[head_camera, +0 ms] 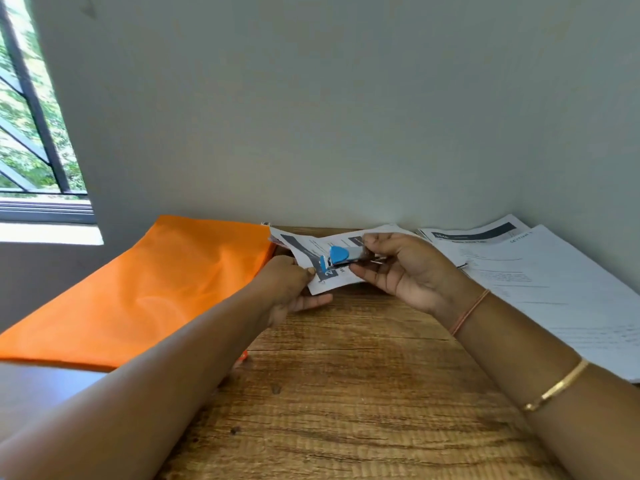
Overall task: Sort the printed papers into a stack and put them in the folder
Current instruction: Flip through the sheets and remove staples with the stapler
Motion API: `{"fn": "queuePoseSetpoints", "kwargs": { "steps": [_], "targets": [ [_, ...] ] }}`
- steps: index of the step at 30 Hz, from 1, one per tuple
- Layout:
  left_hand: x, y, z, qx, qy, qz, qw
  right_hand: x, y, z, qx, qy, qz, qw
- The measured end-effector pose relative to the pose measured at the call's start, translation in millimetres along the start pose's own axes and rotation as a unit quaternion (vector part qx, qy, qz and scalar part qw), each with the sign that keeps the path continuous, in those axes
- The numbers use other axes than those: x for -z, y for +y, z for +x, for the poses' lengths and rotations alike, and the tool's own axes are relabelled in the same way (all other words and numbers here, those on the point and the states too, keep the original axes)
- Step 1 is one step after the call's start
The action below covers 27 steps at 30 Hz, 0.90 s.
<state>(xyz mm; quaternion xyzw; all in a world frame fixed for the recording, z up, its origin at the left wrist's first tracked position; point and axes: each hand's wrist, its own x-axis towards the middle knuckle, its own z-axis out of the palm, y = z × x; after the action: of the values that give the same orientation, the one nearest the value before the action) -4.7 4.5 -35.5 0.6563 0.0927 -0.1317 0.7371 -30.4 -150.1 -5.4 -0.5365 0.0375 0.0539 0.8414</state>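
Forearms reach over the wooden worktop (346, 375) toward the wall. Left hand (291, 285) pinches the near corner of a few papers (304, 244), held off the worktop, probably to steady them. Right hand (408, 268) has its grip curled round a blue stapler (343, 255) set over that corner. Orange folder (156, 289) lies flat just left, its edge near the papers. More sheets (540, 282) lie spread at right. Open room: the near middle of the worktop.

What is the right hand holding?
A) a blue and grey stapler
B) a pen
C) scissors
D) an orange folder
A: the right hand grips a blue and grey stapler over the corner of the papers, which the left hand pinches.
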Motion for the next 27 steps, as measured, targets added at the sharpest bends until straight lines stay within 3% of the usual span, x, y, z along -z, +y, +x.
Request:
{"fn": "queuePoseSetpoints", "kwargs": {
  "steps": [3, 8, 10, 14, 17, 20, 22, 23, 26, 27],
  "targets": [
    [-0.5, 0.2, -1.4, 0.008, -0.010, -0.035, 0.999, 2.0, 11.2, 8.2, 0.024, 0.054, -0.057, 0.997],
    [-0.3, -1.8, -1.7, 0.021, -0.005, -0.067, 0.997, -2.4, 20.9, 9.3, 0.060, 0.062, -0.147, 0.985],
    [-0.5, -1.6, -1.1, 0.020, 0.007, -0.065, 0.998, -3.7, 23.2, 8.9, 0.100, 0.069, -0.239, 0.963],
    [-0.9, -3.2, 3.3, 0.001, 0.032, -0.046, 0.998, -1.9, 23.7, 3.3, 0.189, 0.010, -0.459, 0.868],
    [2.0, -5.1, 6.8, -0.028, 0.054, -0.035, 0.998, 2.4, 20.8, -0.7, 0.238, -0.068, -0.618, 0.746],
    [3.9, -6.1, 8.1, -0.048, 0.055, -0.008, 0.997, 2.7, 20.1, -4.9, 0.217, -0.113, -0.726, 0.643],
    [2.9, -5.9, 6.3, -0.056, 0.054, 0.024, 0.997, 0.9, 20.4, -7.7, 0.177, -0.115, -0.758, 0.617],
    [2.5, -5.7, 5.0, -0.063, 0.056, 0.043, 0.995, -0.7, 20.3, -8.5, 0.140, -0.119, -0.751, 0.634],
    [4.3, -5.0, 3.5, -0.098, 0.065, 0.088, 0.989, -2.8, 15.8, -10.1, -0.071, -0.154, -0.552, 0.817],
    [5.3, -5.0, 3.2, -0.111, 0.064, 0.095, 0.987, -2.6, 12.0, -11.1, -0.143, -0.180, -0.475, 0.849]
  ]
}}
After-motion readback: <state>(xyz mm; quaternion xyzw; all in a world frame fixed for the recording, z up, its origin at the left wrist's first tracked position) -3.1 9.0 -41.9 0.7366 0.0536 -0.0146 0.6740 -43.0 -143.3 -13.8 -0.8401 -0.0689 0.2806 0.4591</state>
